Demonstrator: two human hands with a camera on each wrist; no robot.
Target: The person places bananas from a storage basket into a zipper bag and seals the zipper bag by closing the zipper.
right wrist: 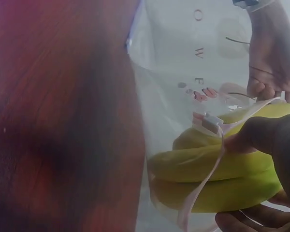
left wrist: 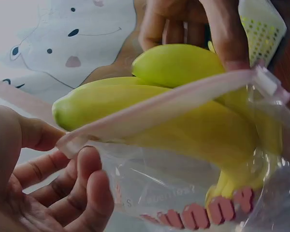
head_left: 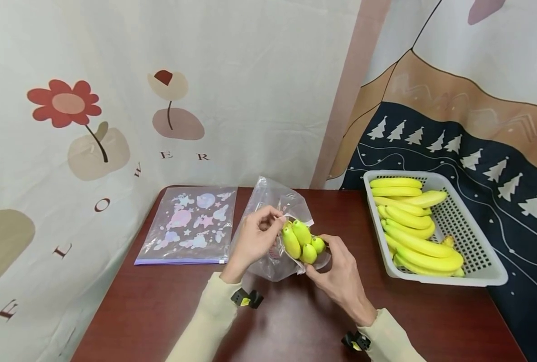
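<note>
The tabletop [head_left: 159, 306] has, near the middle of its far edge, a floppy clear bag [head_left: 268, 196] that the left hand [head_left: 255, 240] pinches by its rim [left wrist: 154, 109], while the right hand [head_left: 342, 281] grips bananas [head_left: 292, 243] partly inside, which look firm and smooth, best held round their fat middles.

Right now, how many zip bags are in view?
2. One patterned bag lies flat on the table, at its left side; the pink-rimmed bag, partly around bananas, has its rim pinched by the left hand. Others could be hidden beneath the flat one.
</note>
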